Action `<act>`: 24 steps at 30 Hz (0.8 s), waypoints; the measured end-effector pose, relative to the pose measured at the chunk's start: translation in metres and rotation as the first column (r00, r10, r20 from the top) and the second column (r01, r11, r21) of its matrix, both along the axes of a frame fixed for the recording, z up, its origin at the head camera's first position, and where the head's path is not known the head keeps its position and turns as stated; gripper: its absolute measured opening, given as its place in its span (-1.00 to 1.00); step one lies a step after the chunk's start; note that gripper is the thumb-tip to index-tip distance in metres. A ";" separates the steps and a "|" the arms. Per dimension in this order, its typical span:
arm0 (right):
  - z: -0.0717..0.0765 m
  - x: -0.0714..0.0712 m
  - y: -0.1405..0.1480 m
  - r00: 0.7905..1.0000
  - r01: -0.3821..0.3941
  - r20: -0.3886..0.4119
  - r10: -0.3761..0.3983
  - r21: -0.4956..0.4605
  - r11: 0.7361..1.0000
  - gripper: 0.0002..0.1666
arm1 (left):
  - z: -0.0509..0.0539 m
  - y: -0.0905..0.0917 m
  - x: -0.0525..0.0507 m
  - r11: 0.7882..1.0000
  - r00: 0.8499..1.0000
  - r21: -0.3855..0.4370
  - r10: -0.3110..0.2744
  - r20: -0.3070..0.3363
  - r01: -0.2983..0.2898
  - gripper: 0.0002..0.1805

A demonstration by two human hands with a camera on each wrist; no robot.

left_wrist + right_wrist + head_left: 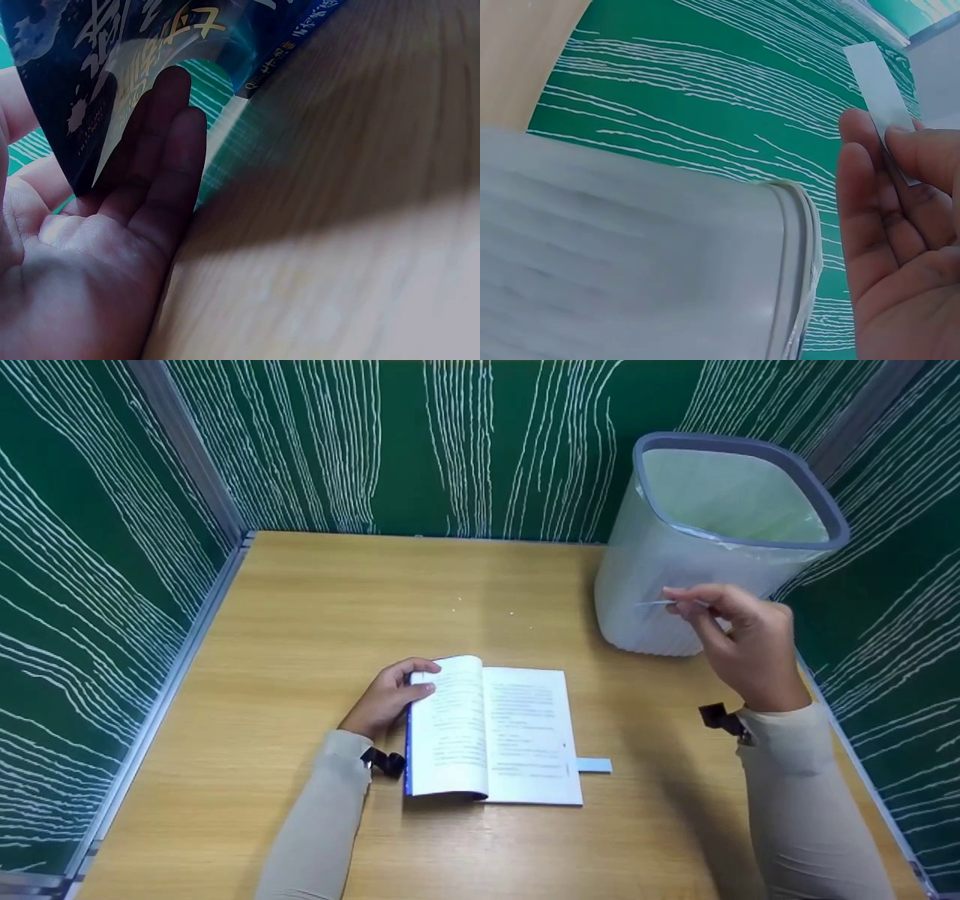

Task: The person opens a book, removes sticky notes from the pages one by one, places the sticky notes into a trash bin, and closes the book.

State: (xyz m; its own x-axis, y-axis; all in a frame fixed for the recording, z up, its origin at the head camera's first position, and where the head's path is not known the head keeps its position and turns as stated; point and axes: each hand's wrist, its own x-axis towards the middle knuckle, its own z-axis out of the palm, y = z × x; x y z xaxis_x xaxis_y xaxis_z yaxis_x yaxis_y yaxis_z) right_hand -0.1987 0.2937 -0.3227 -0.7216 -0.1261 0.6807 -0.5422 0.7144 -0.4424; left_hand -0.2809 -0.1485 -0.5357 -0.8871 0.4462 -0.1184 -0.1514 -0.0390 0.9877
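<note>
An open book (525, 735) with printed white pages lies on the table, its left side lifted a little. My left hand (382, 697) grips that left edge, thumb on the page and fingers behind the dark blue cover (56, 90), as the left wrist view shows. Raised at the right, my right hand (746, 637) pinches a thin pale strip (881, 90) between thumb and fingers. In the head view the strip appears in front of the bin's wall, below its rim. From beneath the book's right edge a light blue strip (595, 766) sticks out.
A whitish waste bin (630, 577) with a grey-blue rim and a clear liner stands at the table's back right. Several tiny white scraps (511, 613) lie on the wooden table (315, 607) beyond the book. Green panels with white lines (405, 450) enclose the sides and back.
</note>
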 end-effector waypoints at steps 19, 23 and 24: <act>0.032 -0.022 0.008 0.994 -0.015 -0.108 0.022 0.056 0.998 -0.74 | -0.002 0.001 0.000 0.999 1.000 0.040 0.002 0.021 -0.002 -0.64; 0.048 -0.021 -0.002 0.988 -0.046 -0.145 0.050 0.035 0.998 -0.78 | 0.000 0.001 0.000 1.000 1.000 0.030 0.000 0.012 0.000 -0.64; 0.051 -0.021 -0.003 0.987 -0.047 -0.151 0.051 0.030 0.998 -0.80 | 0.000 0.002 -0.001 1.000 1.000 0.028 -0.002 0.010 0.002 -0.64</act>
State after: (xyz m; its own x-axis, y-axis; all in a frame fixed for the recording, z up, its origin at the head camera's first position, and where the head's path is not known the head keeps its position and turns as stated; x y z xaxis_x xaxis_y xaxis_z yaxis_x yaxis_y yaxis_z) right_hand -0.2195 0.2906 -0.2715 -0.6031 -0.1778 0.7776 -0.6360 0.6956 -0.3342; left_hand -0.2814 -0.1469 -0.5354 -0.8849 0.4515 -0.1143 -0.1611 -0.0666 0.9847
